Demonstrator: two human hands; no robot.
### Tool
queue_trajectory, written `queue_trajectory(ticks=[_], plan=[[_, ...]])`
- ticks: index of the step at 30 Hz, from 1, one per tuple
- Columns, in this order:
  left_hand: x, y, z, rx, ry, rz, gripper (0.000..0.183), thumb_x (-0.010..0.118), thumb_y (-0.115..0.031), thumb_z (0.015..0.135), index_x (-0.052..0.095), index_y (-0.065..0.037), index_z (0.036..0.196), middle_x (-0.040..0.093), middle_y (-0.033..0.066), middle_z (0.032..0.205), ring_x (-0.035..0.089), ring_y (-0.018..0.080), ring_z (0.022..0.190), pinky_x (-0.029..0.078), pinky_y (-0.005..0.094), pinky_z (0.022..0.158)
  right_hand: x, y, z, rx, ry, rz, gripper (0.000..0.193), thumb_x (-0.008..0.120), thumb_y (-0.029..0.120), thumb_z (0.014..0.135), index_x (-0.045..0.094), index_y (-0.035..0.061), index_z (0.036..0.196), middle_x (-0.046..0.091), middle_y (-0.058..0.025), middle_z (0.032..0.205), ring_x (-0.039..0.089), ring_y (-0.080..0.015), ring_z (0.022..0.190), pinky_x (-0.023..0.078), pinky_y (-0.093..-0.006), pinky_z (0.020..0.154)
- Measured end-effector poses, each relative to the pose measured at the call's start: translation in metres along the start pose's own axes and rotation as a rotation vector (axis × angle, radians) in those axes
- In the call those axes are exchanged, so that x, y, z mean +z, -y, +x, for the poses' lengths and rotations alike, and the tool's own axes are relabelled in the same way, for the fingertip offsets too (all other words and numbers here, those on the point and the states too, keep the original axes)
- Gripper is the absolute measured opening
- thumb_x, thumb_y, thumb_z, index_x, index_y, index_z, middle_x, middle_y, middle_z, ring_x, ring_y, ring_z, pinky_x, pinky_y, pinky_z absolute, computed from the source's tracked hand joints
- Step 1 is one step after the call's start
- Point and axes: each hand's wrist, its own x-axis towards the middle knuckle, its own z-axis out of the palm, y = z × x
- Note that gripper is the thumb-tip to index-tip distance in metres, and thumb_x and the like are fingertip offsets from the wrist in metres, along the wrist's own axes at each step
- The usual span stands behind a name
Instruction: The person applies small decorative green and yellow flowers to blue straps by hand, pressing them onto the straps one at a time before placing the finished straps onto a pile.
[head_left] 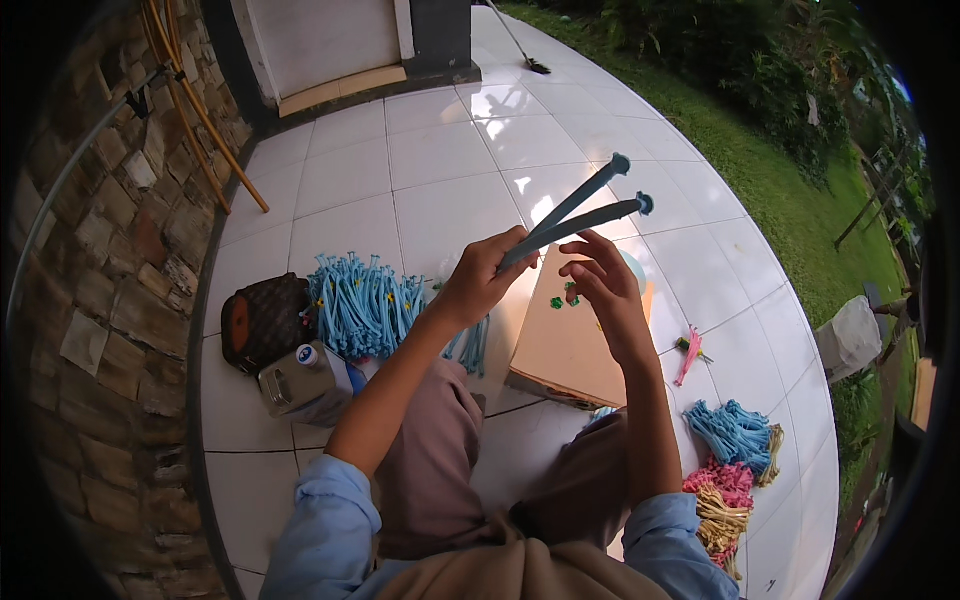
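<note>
My left hand (485, 275) is closed around two long blue stems (575, 222), narrow pieces with knobby, flared tips. They point up and to the right, spread apart at the far ends. My right hand (612, 290) is just right of them, fingers curved and apart, with nothing visible in it. Below both hands lies a brown cardboard box (565, 350) with small green flower-shaped pieces (557, 302) on top. A large heap of similar blue stems (365, 305) lies left of my left forearm.
Beside the blue heap are a dark brown bag (265, 325) and a metal tin (300, 385) with a white-and-blue cap on it. At right lie blue (730, 432), pink (722, 482) and tan bundles (722, 520), plus a pink piece (688, 355). A stone wall (120, 300) borders the left.
</note>
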Motion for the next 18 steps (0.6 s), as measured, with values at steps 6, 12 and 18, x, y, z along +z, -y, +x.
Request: queue_trajectory(ticks=[6,12,18], plan=[[0.013,0.01,-0.012,-0.03,0.073,0.418,0.017,0.057,-0.016,0.083,0.048,-0.004,0.093,0.055,0.0134,0.07,0.055,0.0308,0.062,0.042,0.0376,0.057,-0.009,-0.002,-0.002,-0.228,-0.131,0.059,0.048,0.059,0.015,0.082,0.042,0.0016,0.125,0.057,-0.01,0.106,0.054,-0.0144,0.089,0.046,-0.0267,0.07],[0.015,0.015,-0.017,-0.217,0.111,0.058,0.014,0.055,-0.012,0.086,0.052,-0.004,0.098,0.052,0.0026,0.066,0.048,0.0112,0.058,0.04,0.0255,0.056,-0.031,-0.011,-0.001,-0.128,-0.237,0.135,0.039,0.058,0.01,0.082,0.048,0.0002,0.118,0.062,-0.0101,0.088,0.059,-0.0137,0.075,0.049,-0.0272,0.073],[0.011,0.029,-0.01,-0.295,-0.186,-0.415,0.019,0.048,-0.015,0.091,0.056,-0.001,0.1,0.058,0.0019,0.079,0.043,0.0058,0.065,0.039,0.0198,0.061,-0.036,-0.042,0.01,0.129,-0.201,-0.056,0.044,0.057,-0.003,0.078,0.037,0.0013,0.117,0.064,-0.0138,0.081,0.063,-0.0187,0.074,0.05,-0.0274,0.07]])
